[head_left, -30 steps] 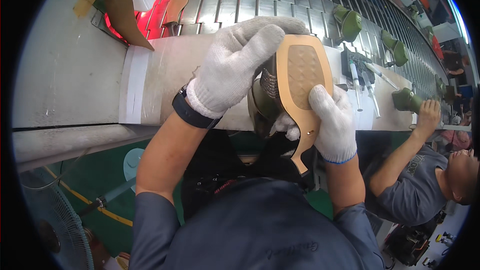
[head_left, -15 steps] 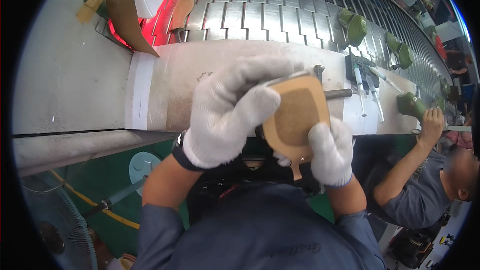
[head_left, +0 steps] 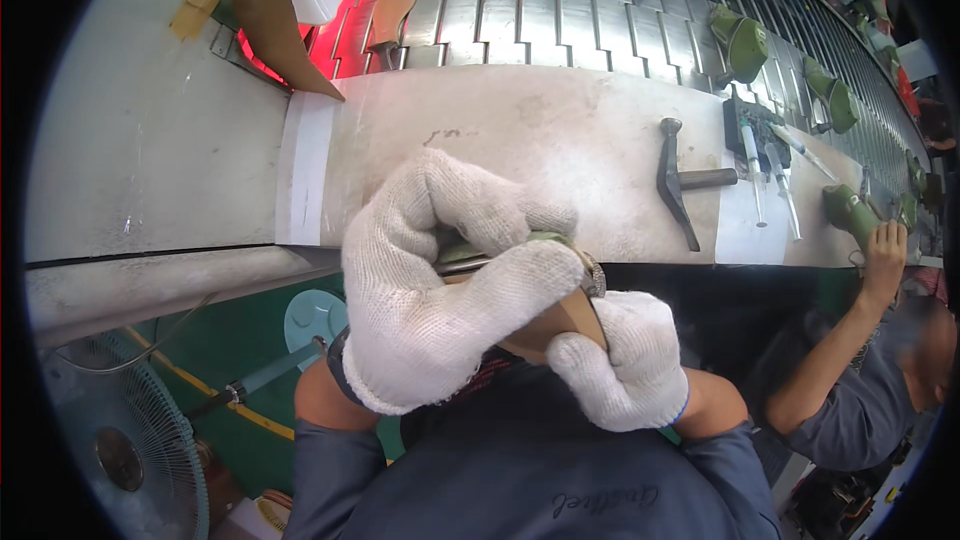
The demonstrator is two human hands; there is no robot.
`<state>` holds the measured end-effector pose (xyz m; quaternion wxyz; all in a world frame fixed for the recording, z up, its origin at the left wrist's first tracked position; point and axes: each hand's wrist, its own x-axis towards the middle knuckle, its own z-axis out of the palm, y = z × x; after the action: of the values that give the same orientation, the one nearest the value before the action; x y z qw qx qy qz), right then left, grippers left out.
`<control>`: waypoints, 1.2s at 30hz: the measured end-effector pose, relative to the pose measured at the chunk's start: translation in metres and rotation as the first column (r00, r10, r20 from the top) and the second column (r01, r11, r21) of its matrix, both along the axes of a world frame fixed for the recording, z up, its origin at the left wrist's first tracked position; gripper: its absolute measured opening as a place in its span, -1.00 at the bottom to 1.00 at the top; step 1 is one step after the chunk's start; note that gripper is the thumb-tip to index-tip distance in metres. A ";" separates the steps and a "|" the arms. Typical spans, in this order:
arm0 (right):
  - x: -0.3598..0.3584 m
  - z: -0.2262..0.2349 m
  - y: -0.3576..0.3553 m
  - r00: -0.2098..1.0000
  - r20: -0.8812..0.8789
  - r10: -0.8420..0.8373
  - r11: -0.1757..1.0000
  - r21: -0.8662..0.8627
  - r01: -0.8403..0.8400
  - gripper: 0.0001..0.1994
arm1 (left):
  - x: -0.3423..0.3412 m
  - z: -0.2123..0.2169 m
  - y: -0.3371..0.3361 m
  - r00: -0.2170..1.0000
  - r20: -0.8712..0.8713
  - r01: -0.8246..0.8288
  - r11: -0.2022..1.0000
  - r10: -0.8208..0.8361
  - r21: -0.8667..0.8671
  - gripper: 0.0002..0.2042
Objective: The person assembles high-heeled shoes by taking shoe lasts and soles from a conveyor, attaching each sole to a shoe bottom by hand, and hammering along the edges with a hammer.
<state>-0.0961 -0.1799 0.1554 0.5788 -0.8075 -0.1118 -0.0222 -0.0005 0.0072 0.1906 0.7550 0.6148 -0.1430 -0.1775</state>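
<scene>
In front of my chest I hold a shoe [head_left: 567, 322] with a tan sole; a bit of green and a dark metallic edge show above it. Much of the shoe is hidden by my gloves. My left hand [head_left: 450, 290], in a white knit glove, closes around it from the left, thumb laid across. At the lower right, my right hand [head_left: 628, 360], also gloved, grips the tan sole's edge with curled fingers. A cobbler's hammer [head_left: 671, 180] lies on the bench beyond and to the right.
Behind the pale bench [head_left: 480, 110] runs a metal slat conveyor [head_left: 540, 25] carrying a tan sole piece [head_left: 392, 12] and green shoe lasts [head_left: 742, 45]. Syringes [head_left: 752, 180] rest in a black holder. A co-worker's hand [head_left: 885, 255] is at right; a fan [head_left: 120, 450] stands lower left.
The shoe has been tilted and drawn nearer my body, so its broad tan sole no longer faces up. Both hands moved down and slightly left, uncovering the hammer.
</scene>
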 end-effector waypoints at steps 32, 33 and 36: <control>0.039 0.010 0.001 0.932 0.322 -0.165 0.971 -0.111 0.210 -0.27 | 0.004 0.001 -0.004 0.925 0.334 -0.228 0.968 0.183 0.102 -0.67; 0.047 0.018 0.002 0.909 0.383 -0.166 0.975 -0.076 0.210 -0.16 | 0.007 0.006 -0.005 0.936 0.351 -0.055 0.992 0.013 0.110 -0.68; 0.052 0.035 -0.021 0.997 0.071 -0.036 0.994 -0.103 0.044 -0.23 | 0.033 -0.032 -0.011 0.983 0.140 0.144 0.972 -0.119 -0.188 -0.58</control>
<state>-0.0443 -0.2007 0.1907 0.5309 -0.8375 -0.1167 -0.0559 0.0320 -0.0042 0.1585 0.7880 0.5364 -0.2483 -0.1723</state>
